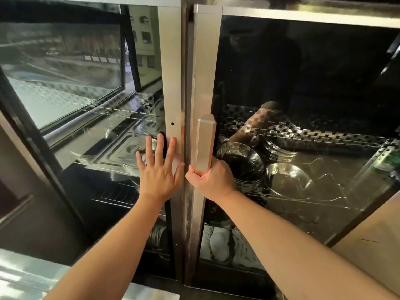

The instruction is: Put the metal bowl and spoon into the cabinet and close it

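The metal bowl (290, 180) sits inside the cabinet (303, 18), on a wire shelf behind the glass just to the right of the right hand (211, 180). That hand is wrapped tight around the lower end of the upright door handle (205, 144) on the right door. The left hand (159, 169) lies flat with its fingers (160, 148) spread against the left door's metal frame (173, 83), just beside the right hand. The spoon cannot be made out. A stack of darker bowls (242, 163) stands between the right hand and the metal bowl.

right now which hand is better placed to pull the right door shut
Right. The right hand is closed around the handle on the right door; the left hand lies flat and open on the left door frame.
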Available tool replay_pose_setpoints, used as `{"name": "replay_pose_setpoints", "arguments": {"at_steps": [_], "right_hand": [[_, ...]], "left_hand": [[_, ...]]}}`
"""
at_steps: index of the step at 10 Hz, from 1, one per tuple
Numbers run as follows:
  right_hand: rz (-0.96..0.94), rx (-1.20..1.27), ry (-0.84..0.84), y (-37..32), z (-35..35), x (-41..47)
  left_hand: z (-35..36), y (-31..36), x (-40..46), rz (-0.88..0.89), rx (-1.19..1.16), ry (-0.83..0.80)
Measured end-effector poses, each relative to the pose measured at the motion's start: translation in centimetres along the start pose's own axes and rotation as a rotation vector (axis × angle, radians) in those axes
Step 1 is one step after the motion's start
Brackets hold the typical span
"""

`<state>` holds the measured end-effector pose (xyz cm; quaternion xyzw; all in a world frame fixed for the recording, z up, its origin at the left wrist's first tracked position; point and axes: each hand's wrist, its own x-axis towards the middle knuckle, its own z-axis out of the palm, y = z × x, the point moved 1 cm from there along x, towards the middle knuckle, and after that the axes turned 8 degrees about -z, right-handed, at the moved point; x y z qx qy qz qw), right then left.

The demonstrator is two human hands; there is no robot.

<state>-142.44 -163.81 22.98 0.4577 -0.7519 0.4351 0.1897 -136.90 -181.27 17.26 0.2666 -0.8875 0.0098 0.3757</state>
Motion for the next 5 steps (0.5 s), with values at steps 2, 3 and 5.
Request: {"name": "replay_pose_setpoints", "arguments": {"at_steps": [2, 3, 5], "right_hand": [[0.241, 0.015, -0.238, -1.4, -1.5, 0.0], [0.327, 0.032, -0.404, -2.3, -3.3, 0.3], [0.267, -0.155, -0.498, -3.4, -11.3, 1.7]], "left_hand": [[-3.2, 0.0, 0.0, 0.021, -0.029, -0.096], [-6.7, 0.7, 0.4, -0.013, -0.111, -0.175], [-15.6, 3.9, 0.9, 0.018, -0.277, -0.187]]}}
